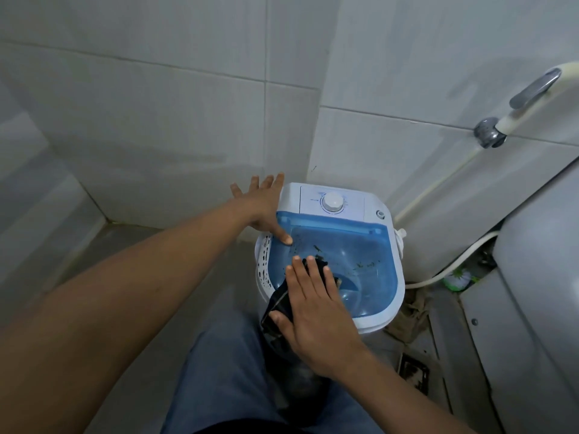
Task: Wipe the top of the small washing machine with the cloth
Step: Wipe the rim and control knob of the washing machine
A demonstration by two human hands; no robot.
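The small washing machine is white with a clear blue lid and a round dial on its rear panel. Dark specks of dirt lie on the lid. My right hand lies flat on a dark cloth, pressing it onto the lid's near left part; the cloth hangs over the front edge. My left hand rests against the machine's left side, fingers spread and thumb on the lid's left corner.
Tiled walls close in behind and to the left. A tap and hose stick out of the right wall. A larger grey appliance stands at the right, with a hose and a floor drain beside it. My legs are below.
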